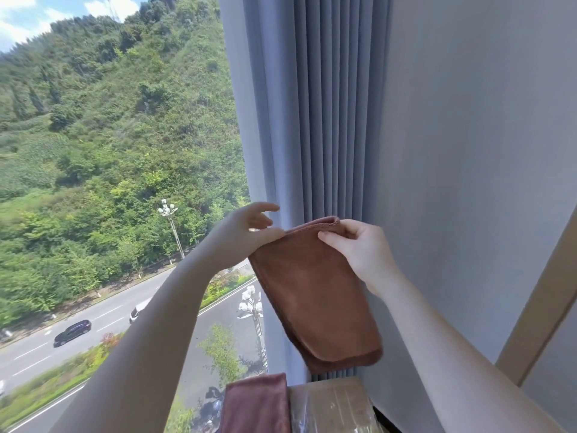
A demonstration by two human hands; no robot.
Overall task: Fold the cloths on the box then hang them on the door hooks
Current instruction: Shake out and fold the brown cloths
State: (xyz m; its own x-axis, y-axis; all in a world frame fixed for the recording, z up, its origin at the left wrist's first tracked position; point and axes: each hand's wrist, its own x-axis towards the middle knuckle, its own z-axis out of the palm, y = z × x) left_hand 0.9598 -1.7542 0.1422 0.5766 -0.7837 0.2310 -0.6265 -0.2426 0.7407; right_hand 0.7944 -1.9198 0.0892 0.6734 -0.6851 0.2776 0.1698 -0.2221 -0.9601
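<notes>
Brown cloth (315,295), folded, held up in the air before the grey curtain (312,120).
Your left hand (246,235) pinches its top left corner, your right hand (359,245) grips the top edge. A maroon cloth (256,404) lies on the box (334,404) at its left edge.

Cut off by the bottom edge: the pink cloth (257,404) and the cardboard box (335,407) under it, so how far either reaches cannot be told. Hidden behind the brown cloth (312,295): most fingers of the right hand (362,248) and part of the left hand (246,235) in its grip at the top fold. Blurred beyond telling: cars (72,332) on the road outside; door hooks nowhere in view.
</notes>
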